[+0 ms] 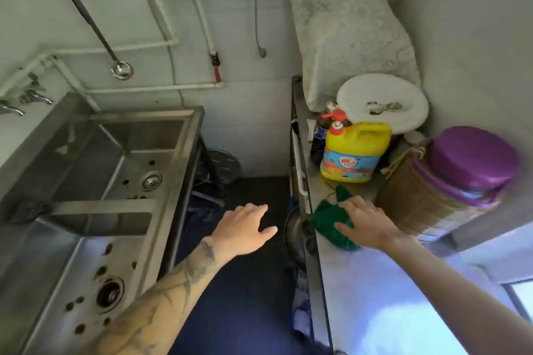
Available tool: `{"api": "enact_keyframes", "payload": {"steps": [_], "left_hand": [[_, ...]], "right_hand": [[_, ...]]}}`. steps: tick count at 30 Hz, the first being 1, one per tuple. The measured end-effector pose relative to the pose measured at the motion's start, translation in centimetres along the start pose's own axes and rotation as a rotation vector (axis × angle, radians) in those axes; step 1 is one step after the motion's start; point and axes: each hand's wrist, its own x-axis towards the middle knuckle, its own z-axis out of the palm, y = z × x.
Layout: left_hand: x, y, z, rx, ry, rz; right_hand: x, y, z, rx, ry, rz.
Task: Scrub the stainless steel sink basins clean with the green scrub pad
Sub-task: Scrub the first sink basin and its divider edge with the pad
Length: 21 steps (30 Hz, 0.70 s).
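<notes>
The green scrub pad (328, 219) lies crumpled on the steel counter (360, 291) at the right, near its left edge. My right hand (366, 225) rests on top of the pad with fingers spread over it. My left hand (245, 228) hovers open over the dark floor between the counter and the sink, holding nothing. The stainless steel sink (173, 181) stands at the left with two basins. The far basin (127, 161) and the near basin (86, 282) both show dark spots around their drains.
A yellow detergent jug (354, 153) with a red pump stands behind the pad, beside a dark bottle (318, 135). A purple-lidded jar (450, 181) and a white round lid (380, 101) crowd the counter's back. A ladle (121, 69) hangs on the wall; taps (31, 98) sit at the left.
</notes>
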Motion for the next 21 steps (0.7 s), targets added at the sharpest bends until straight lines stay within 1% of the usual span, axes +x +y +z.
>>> {"api": "enact_keyframes", "payload": {"steps": [4, 6, 10, 13, 17, 21], "left_hand": [[1.9, 0.3, 2.4, -0.022, -0.082, 0.009], [2.4, 0.4, 3.5, -0.042, -0.109, 0.008], [2.4, 0.0, 4.7, -0.068, -0.137, -0.002], [1.7, -0.4, 4.9, -0.092, -0.123, -0.024], [0.2, -1.4, 4.8, -0.113, -0.091, -0.069], [-2.2, -2.9, 4.6, -0.137, -0.032, -0.136]], "right_hand": [[1.0, 0.3, 2.7, -0.07, -0.009, 0.073], [1.3, 0.3, 3.9, -0.089, 0.021, 0.087], [1.5, -0.3, 4.3, -0.108, 0.037, 0.116], [1.4, -0.7, 4.0, -0.139, 0.063, 0.109], [0.8, -2.1, 3.1, -0.065, 0.079, 0.059], [0.3, -6.3, 1.8, 0.008, 0.105, -0.034]]}}
